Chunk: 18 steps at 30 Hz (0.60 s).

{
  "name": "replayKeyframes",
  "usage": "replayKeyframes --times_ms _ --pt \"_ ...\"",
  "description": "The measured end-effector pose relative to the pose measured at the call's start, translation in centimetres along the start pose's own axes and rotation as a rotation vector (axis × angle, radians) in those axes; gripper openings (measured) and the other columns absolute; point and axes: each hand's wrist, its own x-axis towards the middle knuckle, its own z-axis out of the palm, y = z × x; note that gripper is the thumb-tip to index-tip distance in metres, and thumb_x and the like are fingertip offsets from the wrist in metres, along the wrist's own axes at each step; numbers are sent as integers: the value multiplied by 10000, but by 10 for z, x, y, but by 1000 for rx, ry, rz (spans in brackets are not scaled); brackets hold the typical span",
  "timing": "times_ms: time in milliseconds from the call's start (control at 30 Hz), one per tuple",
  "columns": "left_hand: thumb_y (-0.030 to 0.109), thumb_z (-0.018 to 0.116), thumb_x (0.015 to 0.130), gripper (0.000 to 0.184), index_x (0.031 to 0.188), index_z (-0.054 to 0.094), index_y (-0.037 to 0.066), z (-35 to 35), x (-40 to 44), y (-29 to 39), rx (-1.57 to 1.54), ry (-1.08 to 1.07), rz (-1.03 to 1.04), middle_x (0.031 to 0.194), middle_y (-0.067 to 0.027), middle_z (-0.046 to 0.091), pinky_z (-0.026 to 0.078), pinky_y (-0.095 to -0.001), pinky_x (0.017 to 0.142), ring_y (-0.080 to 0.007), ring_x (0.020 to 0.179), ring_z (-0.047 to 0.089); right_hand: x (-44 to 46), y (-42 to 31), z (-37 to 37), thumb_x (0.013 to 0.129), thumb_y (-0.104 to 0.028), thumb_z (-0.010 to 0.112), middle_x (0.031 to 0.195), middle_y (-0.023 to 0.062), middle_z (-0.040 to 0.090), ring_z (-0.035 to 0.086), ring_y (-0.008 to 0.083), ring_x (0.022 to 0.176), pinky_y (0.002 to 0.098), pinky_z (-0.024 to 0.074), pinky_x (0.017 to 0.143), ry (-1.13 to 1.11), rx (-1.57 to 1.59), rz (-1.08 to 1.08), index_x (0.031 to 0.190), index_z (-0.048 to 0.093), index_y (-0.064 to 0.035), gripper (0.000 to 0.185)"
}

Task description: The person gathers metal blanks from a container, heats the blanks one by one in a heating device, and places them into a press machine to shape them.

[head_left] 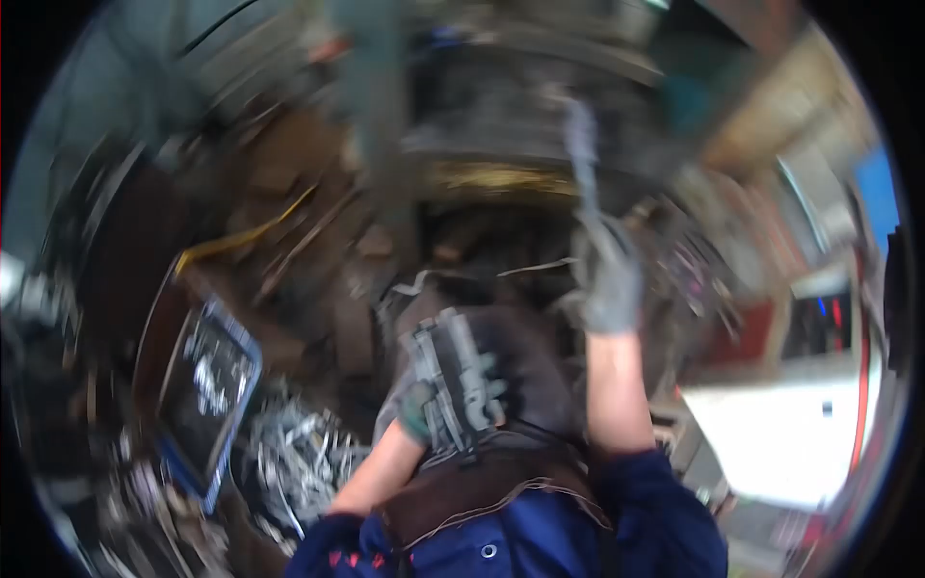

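Note:
In my left hand (416, 412), which wears a dark green-grey glove, is a stack of flat grey metal pieces (461, 380), held over my lap. The fingers wrap around its left side. My right hand (611, 279), in a pale grey glove, is raised in front of me and closed around a long, narrow light-grey metal piece (582, 149). That piece points away from me; motion blur hides its exact kind. Below both hands lies a dark apron (520, 361) across my legs.
To the left, a heap of shiny metal pieces (299, 443) lies beside a blue-rimmed tray (246, 352) with metal bits inside. A yellow bar (246, 236) slants behind it. At right stands a white panel (780, 438). A grey-green post (376, 116) rises ahead.

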Motion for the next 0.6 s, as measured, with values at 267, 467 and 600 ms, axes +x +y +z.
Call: replayKeyframes --times_ms 267,467,600 --pt "381 641 875 754 1467 336 27 -31 -4 0 40 -84 31 1389 -212 491 458 -522 992 -390 1194 545 -89 12 99 931 -72 611 1189 173 633 653 224 1013 300 555 816 -827 -56 -93 1395 418 14 509" --pt "469 555 919 638 1432 425 113 -10 -13 -8 111 222 69 1380 -157 521 442 -598 973 -386 1204 538 -62 70 -116 984 -205 559 758 16 608 558 104 620 221 440 538 191 163 375 1081 635 -45 203" --pt "344 722 830 796 1505 323 204 -30 1 -15 252 -32 142 1508 -76 403 380 -628 1039 -374 1321 457 -44 112 -276 983 -289 565 708 -2 583 511 82 546 205 362 416 540 783 113 992 649 -97 210"
